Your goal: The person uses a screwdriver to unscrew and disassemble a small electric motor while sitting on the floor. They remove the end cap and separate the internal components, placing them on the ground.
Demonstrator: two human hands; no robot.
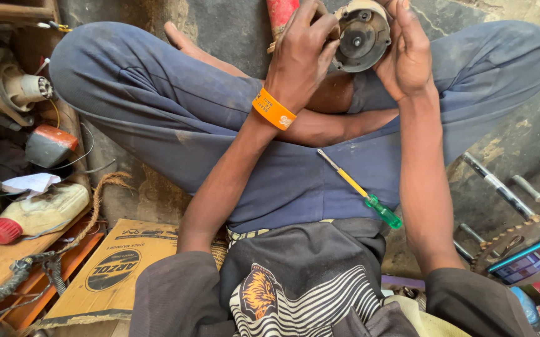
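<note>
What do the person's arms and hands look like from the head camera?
Both hands are bare, no gloves. The left hand has an orange wristband with printed markings at the wrist. The right hand wears nothing. Dark sleeves are pushed up near the elbows, forearms uncovered.

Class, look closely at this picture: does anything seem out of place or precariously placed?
Yes. A screwdriver with a green and yellow handle lies loose on the person's lap, unsecured, while both hands, left and right, hold a round motor part.
</note>
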